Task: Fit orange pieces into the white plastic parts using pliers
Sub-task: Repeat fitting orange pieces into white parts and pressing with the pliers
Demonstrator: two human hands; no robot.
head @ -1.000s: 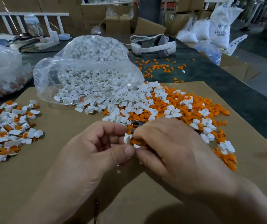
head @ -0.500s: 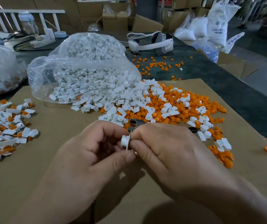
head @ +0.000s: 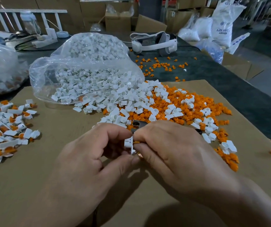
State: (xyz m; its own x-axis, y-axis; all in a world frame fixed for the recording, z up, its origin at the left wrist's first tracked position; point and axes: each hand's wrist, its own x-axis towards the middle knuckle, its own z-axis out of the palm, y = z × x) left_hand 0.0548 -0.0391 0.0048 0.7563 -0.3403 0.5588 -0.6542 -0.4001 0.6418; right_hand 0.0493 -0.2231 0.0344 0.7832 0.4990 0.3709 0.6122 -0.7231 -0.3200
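Hands meet low over brown cardboard sheet [head: 65, 185]. Left hand [head: 88, 161] pinches small white plastic part [head: 129, 143] btwn thumb & curled fingers. Right hand [head: 172, 154] has fingertips clamped on tiny orange piece [head: 136, 142], touching the part's side. Grey metal pliers [head: 137, 124] peek out just behind right knuckles, mostly hidden; can't tell if held. Beyond: mixed heap of loose white & orange bits [head: 172, 108], spilling from clear plastic bag [head: 82, 74]. Far left, pile of fitted white-orange parts [head: 5, 131]. White headset [head: 154, 42] at back.
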